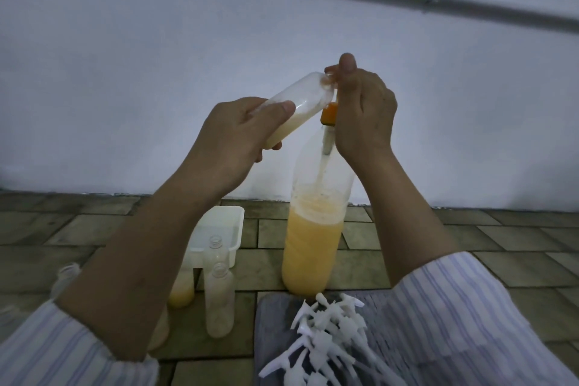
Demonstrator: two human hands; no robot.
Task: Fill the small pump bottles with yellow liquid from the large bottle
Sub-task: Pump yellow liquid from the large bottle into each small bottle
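My left hand [232, 138] grips a small clear bottle [300, 103], held tilted with some yellow liquid pooled at its lower left end. Thumb and forefinger of my right hand [363, 113] pinch the bottle's raised right end. Just below that end an orange funnel [329, 114] sits in the neck of the large bottle [313, 247]. The large bottle stands upright on the tiled floor, about half full of yellow liquid. A thin stream runs down inside its neck.
Small open bottles [219, 301] stand on the floor at lower left, one [181, 291] holding some yellow liquid. Behind them is a white plastic tub [225, 222]. White pump heads [326, 332] lie piled on a grey cloth [275, 307]. A wall rises close behind.
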